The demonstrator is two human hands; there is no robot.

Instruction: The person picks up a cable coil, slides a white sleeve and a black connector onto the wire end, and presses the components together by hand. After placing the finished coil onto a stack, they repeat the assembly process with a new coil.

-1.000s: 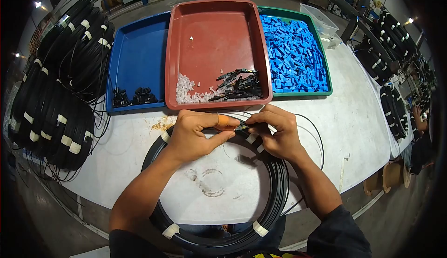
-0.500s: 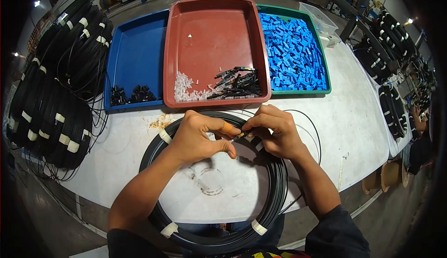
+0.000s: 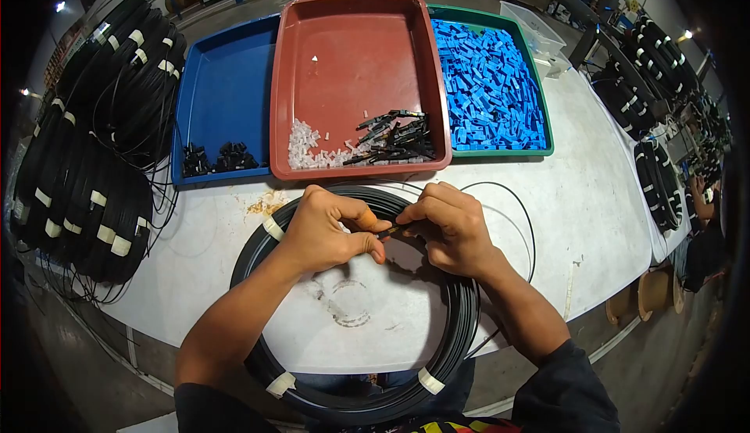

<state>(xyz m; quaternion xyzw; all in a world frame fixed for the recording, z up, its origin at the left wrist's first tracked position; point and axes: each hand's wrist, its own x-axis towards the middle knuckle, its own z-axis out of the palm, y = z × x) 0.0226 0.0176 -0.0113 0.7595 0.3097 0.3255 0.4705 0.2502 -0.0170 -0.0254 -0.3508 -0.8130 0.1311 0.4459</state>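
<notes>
My left hand [image 3: 322, 231] pinches a small dark connector-like piece [image 3: 387, 232] between thumb and fingers. From the other side, the fingers of my right hand [image 3: 453, 226] are closed on the same spot, at the piece's right end; its exact shape is mostly covered by fingertips. Below both hands lies a coil of black cable [image 3: 462, 316], bound with pale tape [image 3: 430, 381] in several places. A loose cable loop [image 3: 533, 237] bows out to the right of my right hand.
Behind the coil stand a blue tray [image 3: 226, 81] with small black parts [image 3: 234, 157], a red tray [image 3: 351, 58] holding white pieces [image 3: 303, 144] and black connectors [image 3: 400, 140], and a green tray [image 3: 492, 154] full of blue clips [image 3: 488, 81]. Stacked cable coils [image 3: 78, 198] crowd the left.
Both hands have come slightly closer together, the right one shifting a little left. The small dark piece remains between them, now more covered by my fingers.
</notes>
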